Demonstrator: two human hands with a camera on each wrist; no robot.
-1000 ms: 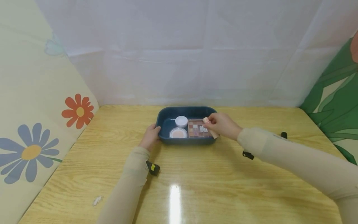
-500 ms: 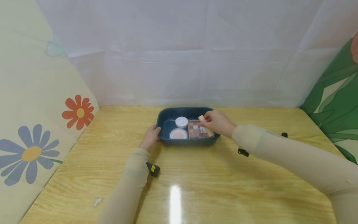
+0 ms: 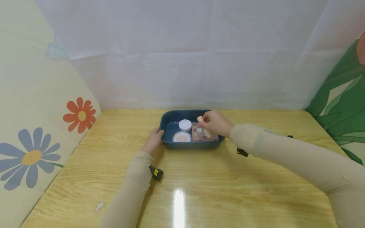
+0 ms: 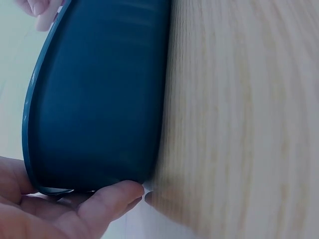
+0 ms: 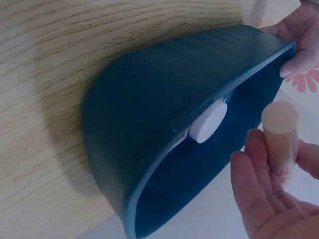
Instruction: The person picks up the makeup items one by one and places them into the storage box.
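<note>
A dark blue plastic bin (image 3: 194, 145) sits on the table, and my left hand (image 3: 152, 141) grips its left end with the thumb over the rim. Above the bin's right half, my right hand (image 3: 218, 123) pinches a slim peach-coloured cosmetic tube (image 5: 280, 137) with pink markings near one end. The tube is tilted and hangs over an eyeshadow palette (image 3: 196, 136), partly covering it. Left of the palette lie a white round-lidded jar (image 3: 185, 124) and, nearer the front wall, a round powder compact (image 3: 182, 137). The left wrist view shows the bin's outer wall (image 4: 99, 99) against my fingers.
The wood-grain table (image 3: 216, 190) extends around the bin, with a white sheet (image 3: 159, 63) hanging behind it. A small white scrap (image 3: 99, 206) lies at the front left. Flower-patterned panels (image 3: 31, 95) stand at both sides.
My right hand has moved left with the cosmetic tube, from the bin's right edge to over the palette. My left hand stays on the bin's left end.
</note>
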